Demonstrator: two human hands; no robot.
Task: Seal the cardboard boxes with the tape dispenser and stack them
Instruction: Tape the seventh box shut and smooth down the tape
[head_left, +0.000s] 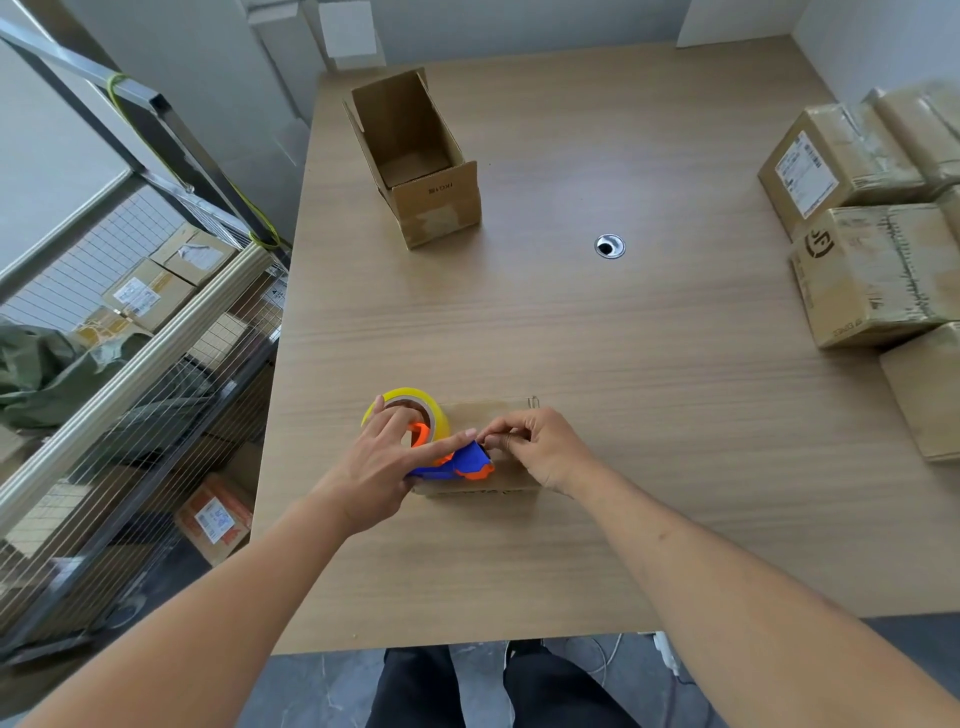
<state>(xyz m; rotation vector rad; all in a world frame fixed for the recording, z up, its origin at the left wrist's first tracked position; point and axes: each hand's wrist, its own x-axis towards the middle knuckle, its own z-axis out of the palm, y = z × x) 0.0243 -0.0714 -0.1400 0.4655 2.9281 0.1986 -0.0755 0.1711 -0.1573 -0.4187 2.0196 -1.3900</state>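
Nearby, one tape dispenser (441, 441) sits atop one low box (498, 447), left hand (384, 462) gripping it, right hand (535, 447) pinching tape; one open box (415, 156) far, four stacked right (872, 270), bare table (623, 338) between.

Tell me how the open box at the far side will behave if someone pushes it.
The open box looks empty, so probably light and easy to slide on the smooth table. It stands tall with flaps up, so a high push might tip it.

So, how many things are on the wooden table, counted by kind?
Open brown cardboard box: 1
Closed brown cardboard box under the hands: 1
Taped cardboard boxes at the right edge: at least 4
Blue-orange tape dispenser with yellow roll: 1
Total: at least 7
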